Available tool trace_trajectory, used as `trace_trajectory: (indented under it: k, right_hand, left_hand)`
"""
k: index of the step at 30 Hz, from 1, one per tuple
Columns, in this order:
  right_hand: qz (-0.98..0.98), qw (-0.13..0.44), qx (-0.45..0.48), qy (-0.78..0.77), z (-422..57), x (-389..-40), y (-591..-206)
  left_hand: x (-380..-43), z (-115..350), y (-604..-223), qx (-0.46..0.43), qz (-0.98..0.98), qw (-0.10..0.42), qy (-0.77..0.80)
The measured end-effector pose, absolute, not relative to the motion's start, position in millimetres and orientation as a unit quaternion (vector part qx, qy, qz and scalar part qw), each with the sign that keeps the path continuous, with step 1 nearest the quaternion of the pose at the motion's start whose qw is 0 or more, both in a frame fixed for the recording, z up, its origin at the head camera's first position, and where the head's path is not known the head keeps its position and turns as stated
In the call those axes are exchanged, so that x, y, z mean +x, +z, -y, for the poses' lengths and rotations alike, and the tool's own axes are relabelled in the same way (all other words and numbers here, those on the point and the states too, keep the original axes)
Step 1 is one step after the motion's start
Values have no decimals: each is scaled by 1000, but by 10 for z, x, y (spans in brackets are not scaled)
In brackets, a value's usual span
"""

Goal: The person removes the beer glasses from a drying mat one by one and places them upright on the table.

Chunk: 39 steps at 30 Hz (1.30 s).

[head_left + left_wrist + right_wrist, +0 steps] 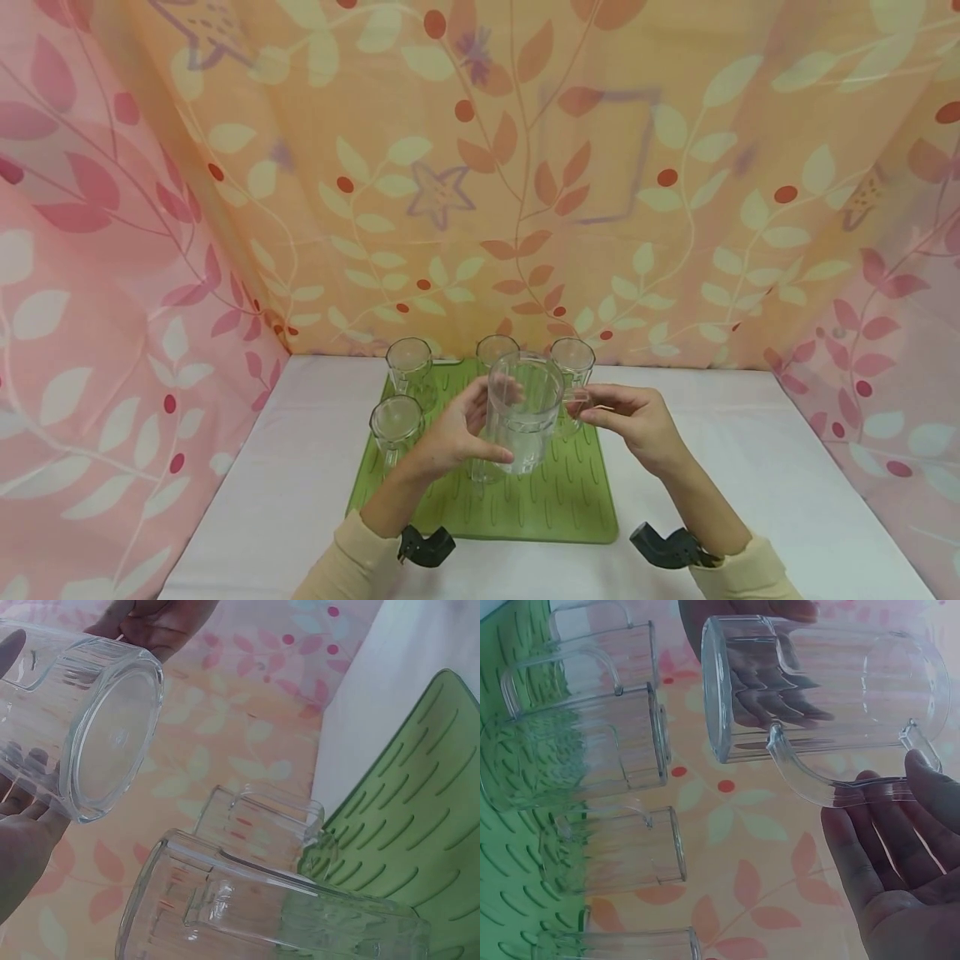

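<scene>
A clear glass mug [527, 421] is held up above the green drying mat [525, 521] between both hands. My left hand [459, 433] grips the mug's body from the left side, fingers behind and thumb in front. From the right, my right hand [633, 423] pinches the mug's handle [817, 784] between thumb and fingers. The left wrist view shows the mug's thick round base [116, 742]. In the right wrist view, the left fingers show through the glass wall.
More clear glass mugs stand on the mat: one at back left [409, 367], one at front left [397, 421], one at back middle [497, 348] and one at back right [573, 360]. Another [486, 471] is partly hidden. A white table [262, 500] and patterned cloth walls surround them.
</scene>
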State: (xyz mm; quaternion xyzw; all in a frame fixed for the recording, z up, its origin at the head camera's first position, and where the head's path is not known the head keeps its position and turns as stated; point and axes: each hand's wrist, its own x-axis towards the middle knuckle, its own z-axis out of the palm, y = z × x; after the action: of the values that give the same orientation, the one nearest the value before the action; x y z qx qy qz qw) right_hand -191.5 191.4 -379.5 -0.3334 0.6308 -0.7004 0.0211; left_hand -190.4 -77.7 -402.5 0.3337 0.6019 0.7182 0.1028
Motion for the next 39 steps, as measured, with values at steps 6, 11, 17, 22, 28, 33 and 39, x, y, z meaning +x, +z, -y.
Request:
trace_trajectory:
  k: [6,11,17,22,28,33,39]
  right_hand:
    - [-660,17,-329,-675,-1921,-1907,-3781]
    - [-669,10,-326,-668,-1925,-1908,-3789]
    - [-664,3,-334,-669,-1922,-1914,-3799]
    - [-661,-3,-333,-672,-1917,-1919,-3805]
    - [-650,-27,-348,-674,-1911,-1917,-3804]
    - [-647,-36,-353,-675,-1914,-1917,-3806]
    - [-655,-45,-337,-675,-1917,-1918,-3811]
  left_hand:
    - [-1900,779,-4035,330,-610,99,713]
    - [-1899,775,-4053,337,-615,92,707]
    - [-1906,782,-4060,339,-622,89,701]
    - [-1896,789,-4032,333,-639,97,687]
    - [-1798,787,-3861,330,-681,95,647]
    - [-1720,777,-3728,330,-691,92,637]
    - [-1707,779,-3710,322,-697,74,637]
